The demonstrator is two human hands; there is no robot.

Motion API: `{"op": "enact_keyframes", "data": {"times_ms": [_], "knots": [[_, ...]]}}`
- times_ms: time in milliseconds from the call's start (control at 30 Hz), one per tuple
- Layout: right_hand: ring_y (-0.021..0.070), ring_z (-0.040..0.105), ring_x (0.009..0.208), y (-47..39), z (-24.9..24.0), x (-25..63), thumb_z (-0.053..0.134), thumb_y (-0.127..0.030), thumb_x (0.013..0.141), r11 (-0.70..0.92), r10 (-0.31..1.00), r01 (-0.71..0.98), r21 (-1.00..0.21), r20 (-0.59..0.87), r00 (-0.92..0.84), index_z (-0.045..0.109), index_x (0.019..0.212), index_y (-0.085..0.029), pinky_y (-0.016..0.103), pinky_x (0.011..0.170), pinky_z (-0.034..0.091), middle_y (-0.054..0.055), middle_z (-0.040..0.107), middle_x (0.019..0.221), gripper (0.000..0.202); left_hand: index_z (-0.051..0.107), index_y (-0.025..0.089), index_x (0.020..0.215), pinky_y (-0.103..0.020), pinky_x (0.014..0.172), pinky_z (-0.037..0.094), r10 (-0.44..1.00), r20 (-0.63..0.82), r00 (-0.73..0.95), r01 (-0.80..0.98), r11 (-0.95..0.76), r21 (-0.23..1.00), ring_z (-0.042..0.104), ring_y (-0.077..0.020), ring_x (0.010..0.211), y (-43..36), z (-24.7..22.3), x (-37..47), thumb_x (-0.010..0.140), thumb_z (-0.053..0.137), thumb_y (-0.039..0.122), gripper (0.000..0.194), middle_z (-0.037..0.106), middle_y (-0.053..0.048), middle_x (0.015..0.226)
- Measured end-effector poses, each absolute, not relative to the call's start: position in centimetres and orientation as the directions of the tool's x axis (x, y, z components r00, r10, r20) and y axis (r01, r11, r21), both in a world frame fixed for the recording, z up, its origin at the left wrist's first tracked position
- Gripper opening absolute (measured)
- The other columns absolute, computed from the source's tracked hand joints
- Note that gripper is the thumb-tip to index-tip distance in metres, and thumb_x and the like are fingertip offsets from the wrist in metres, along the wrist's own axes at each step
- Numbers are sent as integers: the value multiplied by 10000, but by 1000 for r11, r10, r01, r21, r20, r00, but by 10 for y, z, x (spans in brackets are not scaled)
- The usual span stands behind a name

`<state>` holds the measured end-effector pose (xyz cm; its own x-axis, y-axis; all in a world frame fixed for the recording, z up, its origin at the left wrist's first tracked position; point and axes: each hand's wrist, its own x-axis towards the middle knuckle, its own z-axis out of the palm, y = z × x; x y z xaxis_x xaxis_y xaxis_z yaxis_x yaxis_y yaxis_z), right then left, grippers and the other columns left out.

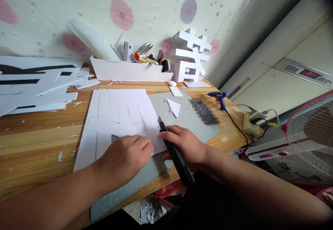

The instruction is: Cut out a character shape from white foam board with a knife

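My right hand [191,143] is wrapped round a black utility knife [178,162]. Its blade end points away from me, over the right edge of a white sheet of board [118,102] marked with dark drawn lines and block shapes. My left hand [130,157] rests on the lower part of that board, fingers curled; what they hold, if anything, is hidden. Beside its knuckles a dark grey gap [113,138] shows in the board. Under the board lies a grey-green cutting mat [125,192]. A white triangular offcut [173,107] sits on the mat among thin curled shavings.
A blue glue gun [220,98] with a cord lies at the right, near a power strip [250,123] and a fan [312,129]. At the back stand a white organizer box [125,71] of tools and a white built-up character [191,56]. Cut boards [33,88] are stacked left.
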<state>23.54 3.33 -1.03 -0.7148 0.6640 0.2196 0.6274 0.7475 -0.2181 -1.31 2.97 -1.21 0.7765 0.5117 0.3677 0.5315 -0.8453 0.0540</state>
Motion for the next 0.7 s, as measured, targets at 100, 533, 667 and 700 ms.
{"op": "enact_keyframes", "data": {"times_ms": [100,533,667,700], "knots": [[244,649,892,30,-14,228,657,-505,949,748,661,648,-142,249,-708,587,1320,-197,343,757,537,122,671,1070,486,689,182,801,-325,669,542,557,362,748,564,-820,95,677,-204,735,33,-9,-13,953,476,133,266,699,-42,787],[203,627,775,58,-28,239,533,-287,1019,801,582,590,-103,368,-725,623,1257,-173,313,674,507,103,676,968,279,709,190,1097,-421,914,605,568,199,799,567,-821,65,676,-276,1108,65,-12,-23,872,706,188,225,723,-103,1197],[235,628,913,63,-24,236,708,-441,920,766,642,577,-283,342,-686,600,1251,-164,351,792,536,119,673,1042,445,717,186,1076,-376,886,612,534,220,816,540,-841,41,705,-234,1028,71,-19,-25,940,600,169,180,742,-85,1141],[242,624,930,63,-23,234,735,-478,894,767,641,574,-287,331,-692,598,1254,-167,359,805,534,122,675,1054,495,721,184,1061,-361,869,614,525,227,820,532,-846,38,714,-222,995,72,-19,-26,954,565,161,191,749,-80,1116]]}}
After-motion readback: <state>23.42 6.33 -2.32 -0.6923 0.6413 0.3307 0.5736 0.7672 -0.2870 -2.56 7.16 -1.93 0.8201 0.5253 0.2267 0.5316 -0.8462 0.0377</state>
